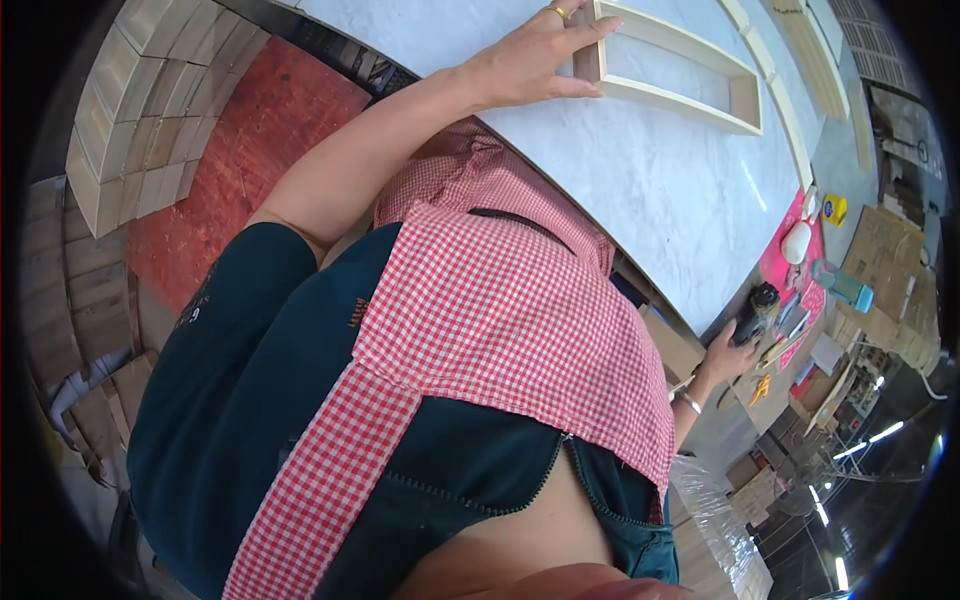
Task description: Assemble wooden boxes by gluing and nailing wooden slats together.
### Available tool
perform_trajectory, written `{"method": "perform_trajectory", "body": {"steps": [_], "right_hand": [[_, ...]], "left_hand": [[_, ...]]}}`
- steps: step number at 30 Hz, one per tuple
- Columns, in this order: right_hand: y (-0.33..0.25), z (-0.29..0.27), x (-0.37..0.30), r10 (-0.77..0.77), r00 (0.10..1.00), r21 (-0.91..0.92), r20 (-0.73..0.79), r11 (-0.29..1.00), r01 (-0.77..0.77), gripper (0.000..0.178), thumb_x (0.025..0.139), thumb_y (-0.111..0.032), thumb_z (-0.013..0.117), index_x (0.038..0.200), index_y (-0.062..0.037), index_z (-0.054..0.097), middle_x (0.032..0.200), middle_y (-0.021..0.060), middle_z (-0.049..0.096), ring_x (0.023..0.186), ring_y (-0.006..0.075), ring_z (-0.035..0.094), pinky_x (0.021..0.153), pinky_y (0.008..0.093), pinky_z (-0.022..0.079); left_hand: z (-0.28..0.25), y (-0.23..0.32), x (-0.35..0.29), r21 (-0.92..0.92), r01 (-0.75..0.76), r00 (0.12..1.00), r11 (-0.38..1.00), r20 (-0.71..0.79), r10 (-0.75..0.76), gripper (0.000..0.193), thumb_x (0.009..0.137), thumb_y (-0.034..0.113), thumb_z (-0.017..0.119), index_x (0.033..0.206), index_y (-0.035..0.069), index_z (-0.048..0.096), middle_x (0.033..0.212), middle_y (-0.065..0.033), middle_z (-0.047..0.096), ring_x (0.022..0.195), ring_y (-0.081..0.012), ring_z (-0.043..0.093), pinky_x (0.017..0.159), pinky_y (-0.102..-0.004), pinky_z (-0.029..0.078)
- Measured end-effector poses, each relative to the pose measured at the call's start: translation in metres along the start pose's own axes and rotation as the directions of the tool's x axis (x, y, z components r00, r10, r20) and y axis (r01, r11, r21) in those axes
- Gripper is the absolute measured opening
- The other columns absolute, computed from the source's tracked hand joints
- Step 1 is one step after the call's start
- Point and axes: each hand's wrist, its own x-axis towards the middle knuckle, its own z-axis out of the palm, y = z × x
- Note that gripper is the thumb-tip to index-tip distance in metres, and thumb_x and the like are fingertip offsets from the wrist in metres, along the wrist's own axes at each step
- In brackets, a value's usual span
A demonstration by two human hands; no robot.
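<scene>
My left hand (530, 58) grips the near end of a shallow rectangular wooden frame (690, 100), its fingers and thumb spread along that end. The frame is pale wood, and the white marbled tabletop (640, 190) shows through it. Over at the right, past the table's corner, my right hand (728, 358) is closed around a dark, black-topped tool (756, 312). Its exact kind is hard to make out from here.
Long pale wood strips (775, 85) lie along the table's far side. Beyond the right corner are a white computer mouse (797, 242), a yellow tape measure (834, 209) and a teal bottle (842, 285). Wooden boxes (150, 120) stand stacked on a red board (265, 130) at left.
</scene>
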Motion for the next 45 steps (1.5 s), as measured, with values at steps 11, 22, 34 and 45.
{"method": "perform_trajectory", "body": {"steps": [11, 22, 34, 45], "right_hand": [[0.014, -0.010, 0.063, 0.055, 0.958, 0.171, 0.281, 0.980, -0.106, 0.050, 0.079, -0.028, 0.075, 0.111, 0.0087, 0.062, 0.104, 0.0272, 0.062, 0.088, 0.0383, 0.064, 0.081, 0.0436, 0.052], [-0.085, -0.212, 0.101, -0.312, 0.923, 0.586, 0.225, 0.800, 0.128, 0.026, 0.079, -0.011, 0.074, 0.097, 0.0057, 0.066, 0.073, 0.0094, 0.066, 0.058, 0.0165, 0.058, 0.054, 0.0311, 0.048], [-0.216, -0.344, 0.141, -0.734, 0.679, 0.593, -0.008, 0.543, 0.594, 0.047, 0.080, -0.022, 0.085, 0.116, -0.0010, 0.065, 0.097, 0.0132, 0.074, 0.079, 0.0237, 0.072, 0.067, 0.0311, 0.059], [-0.231, -0.339, 0.165, -0.905, 0.418, 0.592, -0.086, 0.291, 0.752, 0.043, 0.082, -0.027, 0.083, 0.114, -0.0026, 0.068, 0.094, 0.0102, 0.074, 0.074, 0.0198, 0.071, 0.064, 0.0282, 0.057]], "left_hand": [[-0.108, 0.098, 0.143, 0.176, -0.208, 0.924, 0.962, 0.359, 0.134, 0.054, 0.082, 0.024, 0.076, 0.126, -0.004, 0.062, 0.111, -0.0281, 0.065, 0.100, -0.0370, 0.064, 0.087, -0.0418, 0.052], [-0.098, 0.189, 0.247, 0.602, -0.630, 0.727, 0.491, 0.679, 0.100, 0.043, 0.080, 0.035, 0.079, 0.100, -0.004, 0.075, 0.091, -0.0126, 0.074, 0.078, -0.0313, 0.066, 0.079, -0.0396, 0.056], [-0.076, 0.185, 0.277, 0.527, -0.604, 0.695, 0.598, 0.715, 0.073, 0.051, 0.079, 0.039, 0.082, 0.106, -0.005, 0.073, 0.098, -0.0129, 0.074, 0.089, -0.0320, 0.067, 0.085, -0.0373, 0.054], [-0.087, 0.193, 0.275, 0.344, -0.489, 0.637, 0.801, 0.768, 0.059, 0.049, 0.076, 0.032, 0.085, 0.107, -0.003, 0.071, 0.101, -0.0116, 0.074, 0.090, -0.0302, 0.067, 0.086, -0.0355, 0.053]]}}
